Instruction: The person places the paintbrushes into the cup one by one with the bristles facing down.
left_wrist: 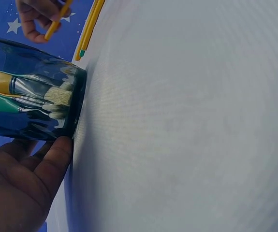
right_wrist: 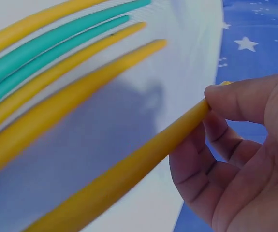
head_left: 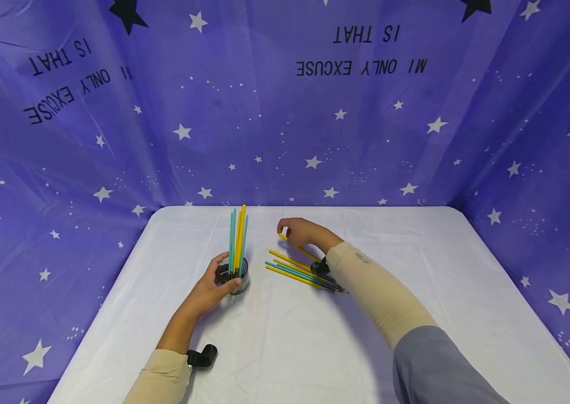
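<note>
My left hand (head_left: 209,289) grips a clear glass cup (head_left: 244,281) standing on the table, thumb on the near side. Several yellow and teal paintbrushes (head_left: 237,241) lean upright in it; the left wrist view shows their pale bristles (left_wrist: 59,95) down at the glass bottom. To the right, my right hand (head_left: 301,231) pinches a yellow paintbrush (right_wrist: 129,169) near the tip of its handle, between thumb and fingers. That handle slants down toward the right, and my wrist hides its other end in the head view. Beside it lie several yellow and teal paintbrushes (head_left: 290,270), handle tips pointing left.
A white cloth (head_left: 274,348) covers the table. Purple curtains (head_left: 264,112) with stars and lettering hang behind it and along both sides. Black wrist cameras sit on both arms, the left one (head_left: 204,356) close over the cloth.
</note>
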`<state>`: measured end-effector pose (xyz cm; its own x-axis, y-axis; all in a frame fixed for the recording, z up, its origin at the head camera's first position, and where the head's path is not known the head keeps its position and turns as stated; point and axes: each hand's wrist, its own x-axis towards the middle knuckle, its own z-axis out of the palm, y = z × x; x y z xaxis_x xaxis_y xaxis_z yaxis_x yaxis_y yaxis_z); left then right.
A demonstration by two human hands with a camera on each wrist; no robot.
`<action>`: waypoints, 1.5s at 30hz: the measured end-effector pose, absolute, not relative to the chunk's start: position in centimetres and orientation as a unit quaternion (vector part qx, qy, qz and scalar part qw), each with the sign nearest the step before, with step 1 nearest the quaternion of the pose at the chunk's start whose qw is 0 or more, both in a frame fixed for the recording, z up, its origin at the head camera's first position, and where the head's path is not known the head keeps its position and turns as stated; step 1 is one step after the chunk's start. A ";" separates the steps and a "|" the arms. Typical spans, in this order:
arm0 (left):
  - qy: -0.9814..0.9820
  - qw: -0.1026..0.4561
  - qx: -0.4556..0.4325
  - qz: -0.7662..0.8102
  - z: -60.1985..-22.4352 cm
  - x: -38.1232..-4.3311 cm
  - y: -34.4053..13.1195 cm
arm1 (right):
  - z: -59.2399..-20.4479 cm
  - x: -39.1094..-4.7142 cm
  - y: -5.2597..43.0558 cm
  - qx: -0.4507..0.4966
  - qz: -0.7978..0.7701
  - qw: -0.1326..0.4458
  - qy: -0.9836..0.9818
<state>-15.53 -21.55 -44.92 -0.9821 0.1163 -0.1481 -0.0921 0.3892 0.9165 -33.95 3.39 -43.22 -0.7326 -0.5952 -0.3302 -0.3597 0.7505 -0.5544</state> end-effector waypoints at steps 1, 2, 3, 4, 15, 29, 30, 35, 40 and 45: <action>0.828 0.094 0.006 0.552 -44.9 -15.5 -21.5 | -42.9 -33.9 3.5 -0.263 -0.240 0.253 0.900; 0.829 0.094 0.004 0.552 -44.8 -15.5 -21.5 | -42.7 -33.9 3.5 -0.261 -0.246 0.254 0.898; 0.829 0.095 0.003 0.551 -44.8 -15.5 -21.5 | -42.4 -33.9 3.6 -0.259 -0.252 0.255 0.897; 0.830 0.095 0.001 0.550 -44.7 -15.5 -21.5 | -42.2 -33.8 3.7 -0.258 -0.255 0.252 0.897; 0.832 0.095 -0.004 0.547 -44.5 -15.3 -21.3 | -41.2 -33.4 4.5 -0.244 -0.358 0.241 0.868; 0.830 0.099 -0.007 0.549 -45.9 -16.1 -21.7 | -40.1 -32.4 4.5 -0.233 -0.465 0.207 0.828; 0.830 0.097 -0.008 0.549 -46.4 -16.3 -21.9 | -40.1 -32.3 4.5 -0.233 -0.474 0.200 0.825; 0.831 0.091 -0.007 0.548 -48.4 -17.1 -22.5 | -39.7 -31.9 4.4 -0.229 -0.522 0.172 0.803; 0.831 0.091 -0.004 0.548 -48.7 -17.2 -22.7 | -39.0 -31.6 4.1 -0.221 -0.577 0.146 0.773; 0.836 0.095 -0.005 0.540 -48.5 -17.2 -22.6 | -38.3 -31.1 3.6 -0.209 -0.619 0.113 0.749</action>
<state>-17.17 -22.61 -48.45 -0.9818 0.0938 -0.1649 -0.1118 0.4163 0.9023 -31.10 3.64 -38.29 -0.8866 -0.4539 0.0891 -0.1732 0.1472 -0.9738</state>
